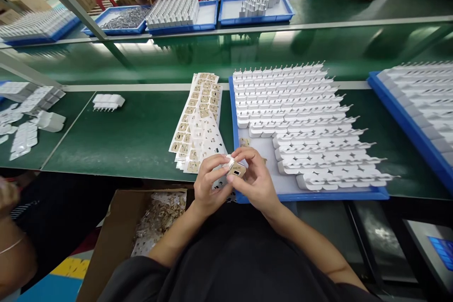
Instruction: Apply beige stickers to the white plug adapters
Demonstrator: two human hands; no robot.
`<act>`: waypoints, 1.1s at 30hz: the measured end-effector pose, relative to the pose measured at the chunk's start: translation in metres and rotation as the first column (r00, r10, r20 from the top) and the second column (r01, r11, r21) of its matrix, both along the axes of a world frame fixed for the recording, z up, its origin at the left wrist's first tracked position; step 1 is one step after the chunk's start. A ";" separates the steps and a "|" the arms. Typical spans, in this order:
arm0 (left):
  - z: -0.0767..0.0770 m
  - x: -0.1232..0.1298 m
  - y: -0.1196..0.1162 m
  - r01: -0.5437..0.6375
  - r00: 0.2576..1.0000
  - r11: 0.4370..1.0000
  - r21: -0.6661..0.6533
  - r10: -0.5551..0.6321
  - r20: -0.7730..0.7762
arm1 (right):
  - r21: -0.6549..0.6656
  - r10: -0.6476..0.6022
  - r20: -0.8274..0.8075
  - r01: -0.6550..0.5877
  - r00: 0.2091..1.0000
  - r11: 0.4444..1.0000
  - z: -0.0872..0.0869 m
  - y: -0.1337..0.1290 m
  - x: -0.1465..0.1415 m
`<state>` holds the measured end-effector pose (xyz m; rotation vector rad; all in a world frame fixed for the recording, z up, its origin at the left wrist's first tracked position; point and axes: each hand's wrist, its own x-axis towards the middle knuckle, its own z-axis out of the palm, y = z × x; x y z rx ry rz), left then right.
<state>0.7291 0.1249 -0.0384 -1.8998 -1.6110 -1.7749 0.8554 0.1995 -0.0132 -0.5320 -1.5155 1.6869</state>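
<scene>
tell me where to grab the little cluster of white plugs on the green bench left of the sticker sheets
Best gripped by the smooth bodies at its two outer ends, from above: the white plug cluster sits bunched together, and its metal pins point toward the bench's near edge, so that side seems worst.

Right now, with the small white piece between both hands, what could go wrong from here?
The tan label on the white piece might shift or crease, since the left hand and right hand grip close about it. The left hand could drag the loosely overlapping label sheets beside it. The right hand, over a corner of the blue tray, might knock the plug rows.
</scene>
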 end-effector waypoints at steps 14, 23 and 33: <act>0.007 0.002 0.002 -0.041 0.990 0.998 0.049 0.047 -0.135 | -0.062 -0.089 -0.073 0.085 0.993 0.994 0.001 -0.002 -0.002; 0.009 0.004 0.002 -0.024 0.992 0.997 0.071 0.032 -0.119 | -0.040 -0.020 -0.125 0.015 0.992 0.999 0.002 -0.003 0.002; 0.003 -0.004 -0.003 0.076 0.997 0.996 0.039 -0.075 -0.019 | 0.013 0.125 -0.079 -0.124 0.989 0.992 0.000 0.011 0.013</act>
